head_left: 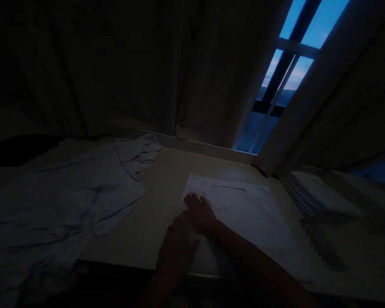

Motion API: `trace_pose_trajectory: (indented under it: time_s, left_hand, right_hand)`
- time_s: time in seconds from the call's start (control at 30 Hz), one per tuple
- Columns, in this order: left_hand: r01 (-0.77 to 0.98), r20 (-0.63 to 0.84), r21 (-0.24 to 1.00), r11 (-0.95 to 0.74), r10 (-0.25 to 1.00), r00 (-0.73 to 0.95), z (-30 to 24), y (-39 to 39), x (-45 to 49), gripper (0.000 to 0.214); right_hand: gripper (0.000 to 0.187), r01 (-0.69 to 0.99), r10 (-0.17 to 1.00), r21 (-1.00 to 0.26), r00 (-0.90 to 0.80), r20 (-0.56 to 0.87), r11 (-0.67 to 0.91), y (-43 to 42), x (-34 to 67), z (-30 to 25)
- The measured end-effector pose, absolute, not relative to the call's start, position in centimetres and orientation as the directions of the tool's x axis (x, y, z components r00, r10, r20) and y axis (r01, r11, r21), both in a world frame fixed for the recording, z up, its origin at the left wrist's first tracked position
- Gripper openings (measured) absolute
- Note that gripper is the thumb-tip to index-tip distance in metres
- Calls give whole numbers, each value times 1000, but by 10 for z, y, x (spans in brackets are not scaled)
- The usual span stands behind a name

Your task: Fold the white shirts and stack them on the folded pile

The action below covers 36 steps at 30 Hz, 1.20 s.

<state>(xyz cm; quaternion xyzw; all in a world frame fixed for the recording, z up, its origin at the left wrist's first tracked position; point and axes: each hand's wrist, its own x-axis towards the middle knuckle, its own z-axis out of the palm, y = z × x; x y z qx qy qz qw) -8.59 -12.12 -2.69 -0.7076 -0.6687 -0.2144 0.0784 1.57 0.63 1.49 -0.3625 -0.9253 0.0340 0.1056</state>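
Observation:
In dim light a folded white garment (244, 214) lies flat on the table (154, 214). My right hand (199, 212) rests flat on the garment's left part, fingers stretched out toward the window. My left hand (176, 250) lies flat at the garment's near left edge, fingers together and extended, just below the right hand. Neither hand holds anything.
A loose heap of white shirts (67, 201) spreads over the table's left side. A stack of folded white cloths (321, 196) sits at the right. Dark curtains (147, 68) hang behind, with a strip of window (291, 64) showing dusk sky.

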Motion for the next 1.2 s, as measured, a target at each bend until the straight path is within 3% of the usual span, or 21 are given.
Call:
trace_pose_trajectory:
  time_s: [0.13, 0.23, 0.37, 0.43, 0.53, 0.77, 0.93, 1.2]
  left_hand:
    - [939, 347, 328, -105, 938, -16, -10, -112, -105, 53]
    - [860, 246, 510, 1, 958, -147, 16, -101, -136, 44]
    - [742, -35, 643, 189, 975, -217, 48, -93, -185, 34]
    - [729, -164, 642, 239, 971, -173, 57, -96, -195, 29]
    - [755, -240, 612, 236, 965, -108, 60, -107, -188, 23]
    - [925, -134, 359, 124, 988, -81, 47, -123, -144, 29]
    - [941, -188, 270, 203, 970, -156, 42, -114, -142, 32]
    - [843, -278, 455, 287, 945, -172, 45, -104, -148, 29]
  right_hand:
    - [51, 672, 687, -152, -691, 224, 725, 4, 18, 9]
    - [49, 675, 688, -146, -689, 227, 723, 3, 18, 11]
    - [48, 679, 689, -132, -689, 227, 722, 2, 18, 14]
    - [48, 683, 693, -130, -686, 222, 718, 2, 18, 14]
    - [47, 687, 696, -130, -683, 223, 715, 2, 18, 13]
    - [47, 688, 698, -135, -680, 224, 713, 3, 17, 12]
    - [47, 688, 699, -141, -675, 236, 712, 3, 18, 12]
    - [47, 689, 702, -150, -672, 237, 710, 0, 19, 18]
